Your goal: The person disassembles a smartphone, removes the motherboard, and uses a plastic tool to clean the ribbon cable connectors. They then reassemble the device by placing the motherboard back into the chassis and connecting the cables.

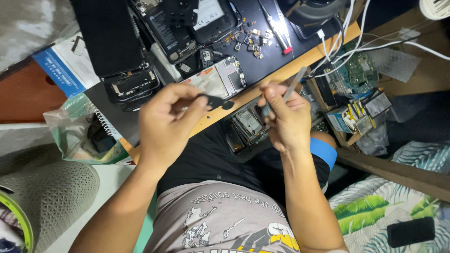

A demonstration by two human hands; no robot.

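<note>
Here, two bare hands work over the edge of a black repair mat [262, 70].
The left hand [166, 124] pinches a small flat black plastic part [216, 101] between thumb and fingertips; the right hand [286, 117] has its fingers pressed together around thin grey metal tweezers [294, 85], just beside it.

Opened phones [187, 28], loose small parts [251, 40] and tweezers [279, 26] crowd the black mat [276, 63] ahead.

Small black part and grey tool, both held above lap.
Flat black part [214, 100] pinched, level, at centre; slim grey tool [293, 84] angled toward 1 o'clock, just at its 3 o'clock.
</note>
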